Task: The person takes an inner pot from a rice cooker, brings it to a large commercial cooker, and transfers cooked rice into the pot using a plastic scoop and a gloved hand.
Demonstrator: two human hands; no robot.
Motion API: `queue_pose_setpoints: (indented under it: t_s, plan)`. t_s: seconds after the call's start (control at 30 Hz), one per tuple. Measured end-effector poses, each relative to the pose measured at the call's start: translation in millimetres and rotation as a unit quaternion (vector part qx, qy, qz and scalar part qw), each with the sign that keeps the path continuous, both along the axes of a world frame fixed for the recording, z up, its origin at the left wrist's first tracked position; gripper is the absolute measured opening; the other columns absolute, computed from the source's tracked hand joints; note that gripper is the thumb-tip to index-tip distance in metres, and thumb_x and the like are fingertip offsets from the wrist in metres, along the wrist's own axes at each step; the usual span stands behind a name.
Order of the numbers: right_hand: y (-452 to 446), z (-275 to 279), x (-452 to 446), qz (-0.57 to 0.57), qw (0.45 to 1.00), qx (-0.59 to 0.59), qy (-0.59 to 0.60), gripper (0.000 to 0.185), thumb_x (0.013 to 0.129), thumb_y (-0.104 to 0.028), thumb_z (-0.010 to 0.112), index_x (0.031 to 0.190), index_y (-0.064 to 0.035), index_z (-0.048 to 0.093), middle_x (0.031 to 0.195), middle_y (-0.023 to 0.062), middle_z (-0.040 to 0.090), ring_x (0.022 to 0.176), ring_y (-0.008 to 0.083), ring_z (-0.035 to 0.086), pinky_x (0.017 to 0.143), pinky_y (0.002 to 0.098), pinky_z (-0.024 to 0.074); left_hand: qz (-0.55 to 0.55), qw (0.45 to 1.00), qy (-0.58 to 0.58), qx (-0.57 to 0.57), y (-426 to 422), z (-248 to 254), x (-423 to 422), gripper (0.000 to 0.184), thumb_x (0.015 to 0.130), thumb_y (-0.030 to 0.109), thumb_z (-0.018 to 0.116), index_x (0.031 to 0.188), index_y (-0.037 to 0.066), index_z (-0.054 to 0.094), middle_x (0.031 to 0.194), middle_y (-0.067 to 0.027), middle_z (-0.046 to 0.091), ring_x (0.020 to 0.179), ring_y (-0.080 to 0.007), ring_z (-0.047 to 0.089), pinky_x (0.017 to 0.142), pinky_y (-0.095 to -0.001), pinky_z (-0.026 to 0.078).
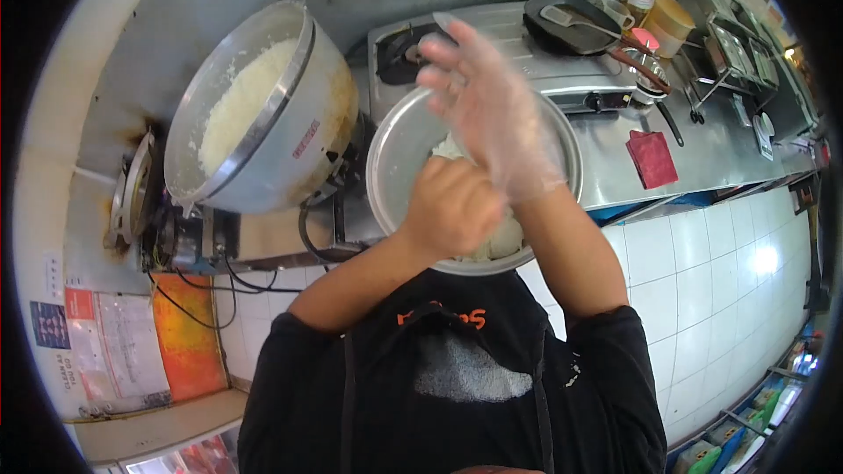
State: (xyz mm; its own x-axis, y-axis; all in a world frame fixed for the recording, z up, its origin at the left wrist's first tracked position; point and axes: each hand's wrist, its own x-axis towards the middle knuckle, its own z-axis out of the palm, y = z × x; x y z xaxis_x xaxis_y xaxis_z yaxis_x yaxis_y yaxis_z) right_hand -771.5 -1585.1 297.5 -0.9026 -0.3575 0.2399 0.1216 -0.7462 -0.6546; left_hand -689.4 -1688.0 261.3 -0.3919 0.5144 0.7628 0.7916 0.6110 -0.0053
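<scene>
Clenched into a bare fist, the left hand (452, 211) sat close against the right wrist, by the cuff of a clear plastic glove (529, 154); whether its blurred fingers pinched the plastic, I could not tell. The right hand (486, 92) wore that glove, its fingers raised and loose, gripping nothing. Toward the left end of the counter (606, 158), a large stained pot (329, 118) with red lettering held white rice (250, 105). Right of it, by the counter's front edge, a round metal pot (386, 171) lay beneath both hands, pale food (503, 241) partly visible inside it. Behind that pot was a stove (509, 31), and near the counter's back edge a black pan (571, 37) had a spatula (555, 15) lying across it. Farther right, near the front edge, lay a red cloth (652, 160).
</scene>
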Motion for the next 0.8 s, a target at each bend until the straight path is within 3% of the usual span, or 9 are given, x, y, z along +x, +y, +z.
queue_pose_setpoints:
  t_s: [0.13, 0.23, 0.4, 0.5, 0.57, 0.67, 0.7, 0.77, 0.8]
  plan:
    - [10.1, 4.4, -16.9, 0.134, 0.964, -0.228, 0.021, 0.051, 0.091, -0.034, 0.066, 0.131, -0.0057, 0.051, 0.124, 0.0157, 0.058, 0.101, 0.0232, 0.063, 0.089, 0.0357, 0.0493, 0.003, 0.992, -0.126, 0.007, -8.5, -6.0, -3.2, 0.018, 0.069, 0.013, 0.067, 0.07, 0.01, 0.049, 0.069, -0.0078, 0.054, 0.062, -0.0253, 0.05, 0.057, -0.0405, 0.034]
    - [23.6, -4.1, -36.7, -0.135, 0.931, 0.336, 0.046, 0.046, 0.091, -0.032, 0.065, 0.126, -0.003, 0.056, 0.111, 0.0109, 0.065, 0.095, 0.0222, 0.064, 0.083, 0.0344, 0.0504, 0.057, 0.995, -0.063, 0.05, -75.4, 10.2, 3.7, 0.009, 0.082, 0.012, 0.061, 0.076, 0.007, 0.056, 0.076, -0.0109, 0.058, 0.071, -0.0297, 0.056, 0.068, -0.041, 0.043]
    - [62.1, -116.7, -60.8, -0.004, 0.435, 0.89, 0.136, 0.028, 0.084, -0.018, 0.065, 0.102, 0.0037, 0.069, 0.098, 0.0193, 0.07, 0.089, 0.0308, 0.069, 0.081, 0.037, 0.0533, 0.238, 0.927, 0.207, 0.203, -281.3, 18.7, 46.1, 0.028, 0.099, 0.024, 0.049, 0.084, 0.0, 0.055, 0.083, -0.0134, 0.059, 0.077, -0.0258, 0.056, 0.072, -0.0376, 0.046]
    - [53.0, -137.9, -38.3, 0.132, 0.384, 0.908, 0.099, 0.022, 0.078, -0.013, 0.068, 0.094, 0.0014, 0.073, 0.095, 0.0212, 0.07, 0.087, 0.0328, 0.069, 0.081, 0.0384, 0.0542, 0.425, 0.81, 0.247, 0.32, -383.6, -3.9, 76.4, 0.023, 0.096, 0.022, 0.054, 0.086, 0.001, 0.056, 0.088, -0.011, 0.058, 0.081, -0.0237, 0.054, 0.072, -0.0335, 0.045]
    - [38.8, -148.2, -40.6, 0.369, 0.213, 0.876, 0.226, 0.023, 0.074, -0.009, 0.071, 0.095, 0.0003, 0.073, 0.094, 0.02, 0.07, 0.086, 0.0322, 0.069, 0.08, 0.0407, 0.0545, 0.453, 0.746, 0.211, 0.44, -395.8, -11.1, 75.2, 0.024, 0.096, 0.025, 0.053, 0.093, 0.001, 0.055, 0.093, -0.0113, 0.057, 0.083, -0.0234, 0.055, 0.074, -0.0338, 0.045]
    - [35.8, -198.8, -40.6, 0.357, 0.2, 0.887, 0.214, 0.026, 0.07, -0.008, 0.076, 0.094, -0.0007, 0.073, 0.096, 0.0193, 0.07, 0.091, 0.0321, 0.068, 0.083, 0.042, 0.0532, 0.46, 0.631, 0.136, 0.61, -411.7, -48.5, 81.1, 0.032, 0.097, 0.033, 0.048, 0.108, 0.002, 0.052, 0.105, -0.0119, 0.055, 0.091, -0.0234, 0.055, 0.081, -0.035, 0.045]
    - [71.3, -275.8, -38.9, 0.22, 0.294, 0.92, 0.138, 0.025, 0.08, -0.011, 0.068, 0.101, 0.0002, 0.07, 0.105, 0.0197, 0.068, 0.098, 0.0311, 0.066, 0.087, 0.0415, 0.0508, 0.426, 0.607, 0.101, 0.663, -424.0, -69.2, 93.5, 0.039, 0.097, 0.037, 0.046, 0.116, 0.003, 0.049, 0.112, -0.0122, 0.054, 0.097, -0.0237, 0.055, 0.086, -0.036, 0.045]
    - [81.6, -301.7, -31.8, 0.111, 0.363, 0.913, 0.148, 0.03, 0.092, -0.013, 0.042, 0.113, -0.0002, 0.061, 0.11, 0.0203, 0.065, 0.1, 0.0338, 0.063, 0.088, 0.0444, 0.0489, 0.435, 0.663, 0.03, 0.609, -443.8, -114.8, 116.8, 0.051, 0.099, 0.044, 0.037, 0.13, 0.004, 0.042, 0.128, -0.014, 0.047, 0.122, -0.0259, 0.044, 0.104, -0.0416, 0.036]
    - [110.9, -340.9, -35.9, 0.067, 0.384, 0.912, 0.125, 0.029, 0.089, -0.014, 0.051, 0.112, -0.0043, 0.066, 0.111, 0.0176, 0.067, 0.104, 0.0328, 0.064, 0.089, 0.0443, 0.0495, 0.458, 0.684, -0.088, 0.561, -509.7, -206.2, 166.4, 0.053, 0.095, 0.04, 0.051, 0.132, 0.004, 0.041, 0.131, -0.015, 0.045, 0.124, -0.0267, 0.043, 0.107, -0.0416, 0.032]
